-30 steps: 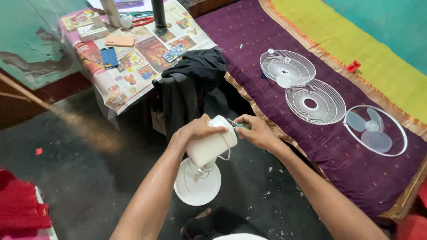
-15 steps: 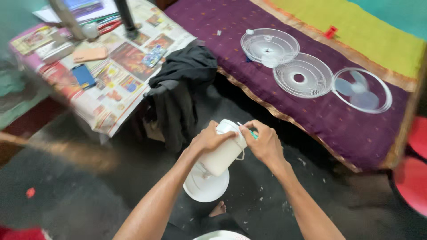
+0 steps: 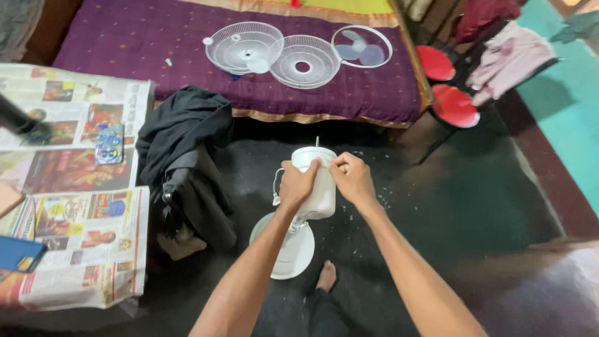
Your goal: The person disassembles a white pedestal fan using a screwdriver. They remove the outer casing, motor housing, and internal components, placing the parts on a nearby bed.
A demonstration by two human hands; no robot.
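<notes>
The white fan motor housing (image 3: 317, 181) sits on top of its stand, over the round white fan base (image 3: 288, 248) on the dark floor (image 3: 474, 206). A thin metal shaft (image 3: 317, 141) pokes up from the top of the housing. A white cord (image 3: 275, 187) loops at the housing's left side.

Both hands are on the housing, near its top. The left hand (image 3: 298, 185) wraps around the left side, and its grip is closed on the housing. The right hand (image 3: 351, 179) presses on the right side with its fingers curled against it, also holding the housing. I cannot tell if anything small is in the right hand.

Just below the fan base a bare foot (image 3: 326, 276) rests on the floor.

To the left of the housing a black cloth (image 3: 184, 134) hangs down from the corner of a surface covered with newspaper (image 3: 75, 206). A blue phone (image 3: 19, 253) lies on the newspaper, far to the left.

Above the housing, well apart from it, is a bed with a purple cover (image 3: 187, 62). On the cover lie two white wire fan guards (image 3: 244, 47) (image 3: 309, 61), touching each other. Next to them, on the right, lies the clear fan blade (image 3: 363, 50) inside a white ring.

To the upper right of the housing stand two red stools (image 3: 454, 105).
</notes>
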